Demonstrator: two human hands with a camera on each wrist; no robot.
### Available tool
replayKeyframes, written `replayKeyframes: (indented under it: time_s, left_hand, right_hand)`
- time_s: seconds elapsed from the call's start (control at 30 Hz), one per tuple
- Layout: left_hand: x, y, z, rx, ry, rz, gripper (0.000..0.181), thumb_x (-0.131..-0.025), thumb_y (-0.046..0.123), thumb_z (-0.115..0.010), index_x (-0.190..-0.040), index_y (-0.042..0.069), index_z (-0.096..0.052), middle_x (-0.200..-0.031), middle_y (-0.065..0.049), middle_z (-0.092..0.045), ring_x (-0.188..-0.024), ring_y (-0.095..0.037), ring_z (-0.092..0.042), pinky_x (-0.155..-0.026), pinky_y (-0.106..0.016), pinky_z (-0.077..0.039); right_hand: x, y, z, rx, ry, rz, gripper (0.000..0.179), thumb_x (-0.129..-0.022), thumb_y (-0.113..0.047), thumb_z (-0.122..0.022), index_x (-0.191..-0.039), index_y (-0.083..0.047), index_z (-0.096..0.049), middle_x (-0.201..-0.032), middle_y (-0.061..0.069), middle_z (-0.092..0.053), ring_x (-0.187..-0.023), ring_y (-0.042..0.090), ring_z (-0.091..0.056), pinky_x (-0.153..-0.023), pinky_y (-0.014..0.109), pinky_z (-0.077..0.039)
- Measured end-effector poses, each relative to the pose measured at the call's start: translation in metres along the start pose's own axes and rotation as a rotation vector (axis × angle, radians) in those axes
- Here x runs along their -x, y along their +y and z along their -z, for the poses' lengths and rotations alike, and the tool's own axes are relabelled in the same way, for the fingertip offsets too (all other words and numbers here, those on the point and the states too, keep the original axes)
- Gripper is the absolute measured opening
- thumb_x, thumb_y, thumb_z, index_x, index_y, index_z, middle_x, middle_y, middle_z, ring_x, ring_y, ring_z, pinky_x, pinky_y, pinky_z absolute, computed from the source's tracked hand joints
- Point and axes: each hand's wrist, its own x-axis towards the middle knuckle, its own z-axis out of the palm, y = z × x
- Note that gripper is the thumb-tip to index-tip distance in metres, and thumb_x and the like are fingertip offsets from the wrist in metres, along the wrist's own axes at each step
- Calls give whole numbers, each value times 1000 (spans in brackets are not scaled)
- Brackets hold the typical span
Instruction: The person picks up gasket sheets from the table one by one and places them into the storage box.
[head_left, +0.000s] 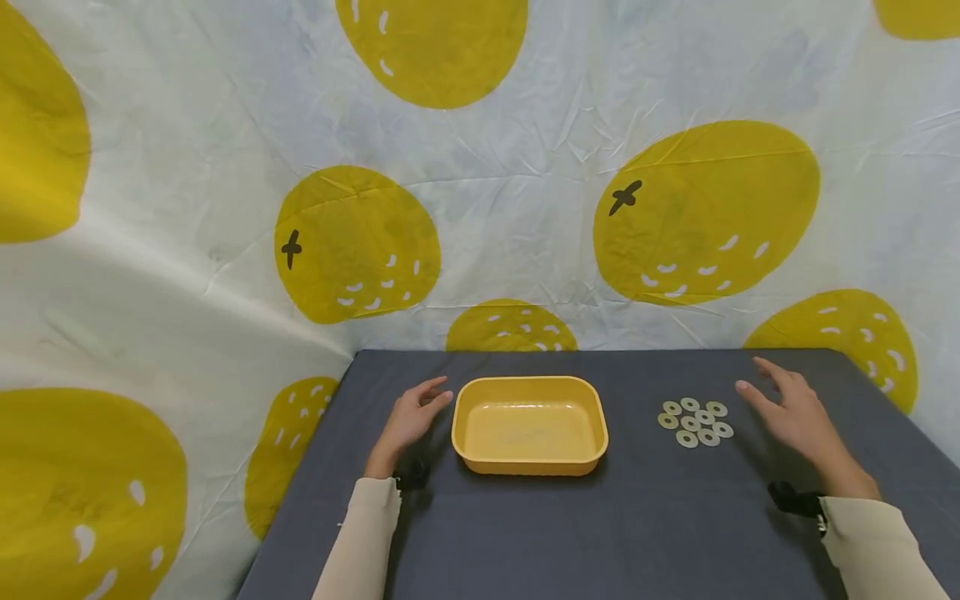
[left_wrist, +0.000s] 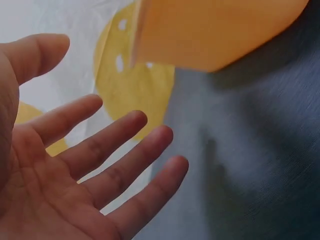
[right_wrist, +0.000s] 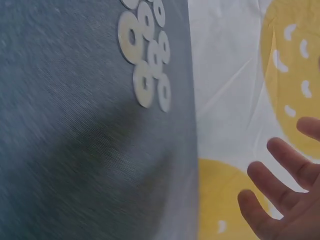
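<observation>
A yellow rectangular tray (head_left: 528, 467) with rounded corners stands on the dark table, nothing visible inside it. Just left of it, my left hand (head_left: 408, 421) hovers with fingers spread and holds nothing; the left wrist view shows its open palm (left_wrist: 65, 185) below the tray's side (left_wrist: 200, 35). Several flat, pale washers (head_left: 690, 423) with round holes lie in a loose cluster to the right of the tray. My right hand (head_left: 795, 417) is held to the right of that cluster, its fingers extended and apart from the washers (right_wrist: 131, 42).
The dark grey cloth-covered table (head_left: 540, 542) reaches back to a white curtain (head_left: 517, 225) printed with large yellow fruit. The curtain also hangs along the left side. A dark band sits on each wrist, below beige sleeves (head_left: 877, 542).
</observation>
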Motion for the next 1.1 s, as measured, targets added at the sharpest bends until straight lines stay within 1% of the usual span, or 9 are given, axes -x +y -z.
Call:
replayKeyframes:
  time_s: [0.1, 0.2, 0.27, 0.4, 0.5, 0.57, 0.63, 0.87, 1.1]
  left_hand:
    - [1, -6, -8, 154, -5, 44, 53, -101, 38, -64, -150, 23, -53, -135, -14, -67, -110, -28, -70, -89, -46, -61]
    - [3, -10, -16, 282, -6, 83, 56, -103, 33, -62, -154, 17, -47, -137, -19, -63, -106, -29, -71, -88, -47, -62]
    - [3, -13, -21, 337, -19, 100, 56, -104, 30, -60, -155, 14, -44, -138, -21, -61, -107, -29, -70, -89, -46, -62]
    - [2, -16, -29, 381, -57, 127, 56, -104, 29, -61, -155, 11, -44, -139, -21, -60, -111, -27, -69, -88, -41, -63]
    - [3, -19, -31, 407, -62, 149, 57, -103, 30, -62, -154, 10, -45, -138, -20, -60, -111, -26, -68, -87, -39, -63]
    - [4, -21, -32, 433, -57, 156, 57, -103, 30, -63, -153, 10, -47, -138, -20, -60, -109, -24, -67, -86, -39, -63]
    - [4, -23, -33, 461, -52, 159, 56, -102, 28, -65, -152, 10, -48, -136, -20, -61, -108, -23, -68, -85, -38, -63]
    - [5, -29, -36, 526, -63, 137, 54, -98, 22, -70, -149, 12, -53, -136, -20, -61, -110, -22, -68, -84, -35, -62]
    - [4, -39, -36, 554, -106, 123, 56, -96, 21, -72, -149, 15, -54, -138, -19, -60, -109, -18, -68, -86, -29, -61]
  right_hand:
    - [4, 2, -7, -32, -21, -45, 73, -109, -38, -47, -159, 7, -20, -142, 44, -37, -123, 63, -41, -87, 73, -40]
    - [8, 6, -14, -77, -38, -99, 75, -109, -40, -46, -159, 7, -18, -144, 44, -37, -125, 62, -41, -87, 72, -42]
    - [9, 9, -18, -101, -37, -121, 74, -109, -40, -46, -159, 7, -19, -144, 43, -39, -125, 61, -42, -87, 71, -43]
    - [12, 15, -27, -115, -47, -158, 72, -108, -38, -47, -156, 10, -23, -141, 43, -43, -124, 61, -44, -85, 66, -48]
    - [13, 17, -34, -122, -56, -174, 69, -108, -36, -48, -154, 12, -28, -138, 43, -45, -121, 58, -47, -78, 43, -54]
    - [13, 18, -38, -137, -56, -183, 66, -108, -34, -49, -152, 12, -31, -136, 42, -47, -119, 56, -49, -71, 26, -50]
    - [13, 18, -41, -142, -57, -193, 62, -108, -32, -50, -150, 12, -35, -133, 41, -49, -116, 53, -52, -66, 19, -42]
    - [12, 19, -44, -151, -98, -250, 57, -108, -31, -50, -144, 12, -42, -131, 41, -49, -110, 49, -53, -73, 30, -44]
    - [8, 20, -43, -102, -105, -261, 51, -104, -25, -58, -136, 14, -51, -115, 30, -57, -94, 30, -54, -68, 25, -40]
